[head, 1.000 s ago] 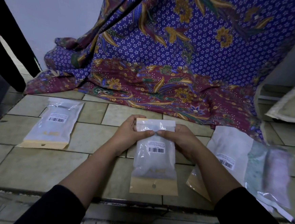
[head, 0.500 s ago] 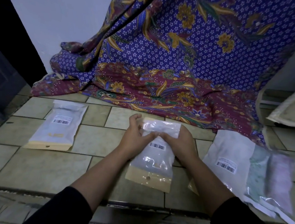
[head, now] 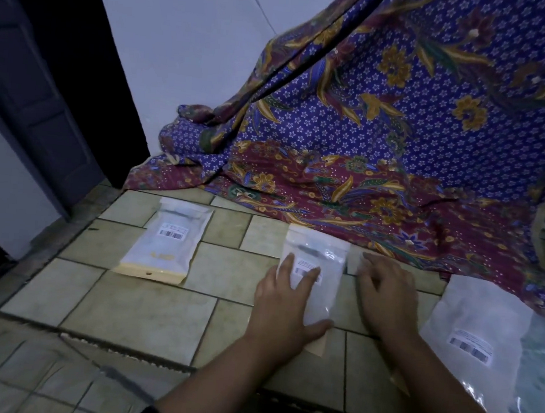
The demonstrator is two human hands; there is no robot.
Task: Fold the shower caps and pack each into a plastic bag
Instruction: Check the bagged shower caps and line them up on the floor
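Note:
A packed plastic bag (head: 325, 269) with a barcode label and a tan card strip lies flat on the tiled floor in front of me. My left hand (head: 284, 305) lies palm down on the bag, fingers spread, covering its lower left part. My right hand (head: 384, 296) hovers just right of the bag with fingers apart, holding nothing. A second packed bag (head: 167, 247) lies on the tiles to the left. At the right lies a stack of plastic bags (head: 473, 336), with a greenish shower cap (head: 539, 367) in clear wrap at the frame's edge.
A purple and maroon batik cloth (head: 383, 150) hangs down the back wall and spreads onto the floor behind the bags. A dark door frame (head: 61, 92) stands at the left. A step edge (head: 91, 338) runs across the tiles close to me.
The bag that both hands held up now lies flat on the floor. My right hand has let go of it and my left hand rests on top. The view has swung left.

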